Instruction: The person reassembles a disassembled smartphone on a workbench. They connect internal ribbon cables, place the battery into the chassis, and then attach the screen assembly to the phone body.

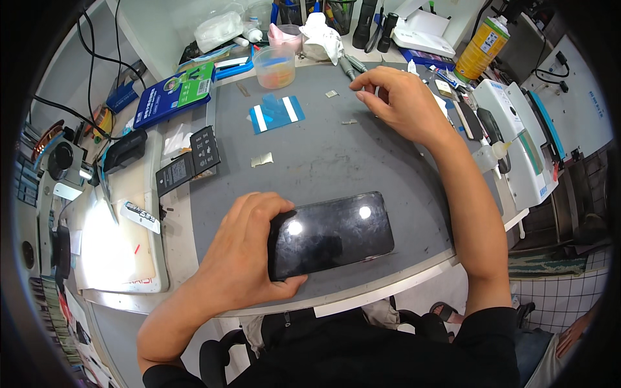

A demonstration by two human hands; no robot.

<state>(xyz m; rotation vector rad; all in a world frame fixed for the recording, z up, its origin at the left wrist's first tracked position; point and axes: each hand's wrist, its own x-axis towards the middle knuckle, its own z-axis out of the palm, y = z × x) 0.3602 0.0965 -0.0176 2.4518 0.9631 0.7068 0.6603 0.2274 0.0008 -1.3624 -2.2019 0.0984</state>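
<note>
A black smartphone (331, 236) lies screen up near the front edge of the grey mat (310, 171), with glare spots on its glass. My left hand (246, 242) grips its left end, thumb on the near side and fingers on the far side. Over the far right of the mat, my right hand (401, 103) reaches out with curved fingers apart and nothing visible between them. Just beyond its fingertips lie grey pen-shaped screwdrivers (349, 66). Small metal plates (262, 160) and a blue sheet with white strips (277, 115) rest on the mat.
On the left are a black phone battery (189, 161), a blue-green box (174, 96) and a brightly lit pad (116, 249). A clear plastic cup (274, 67) stands at the back. Rightward are a yellow spray can (482, 48) and a white machine (517, 139). Someone else's hand (572, 336) shows lower right.
</note>
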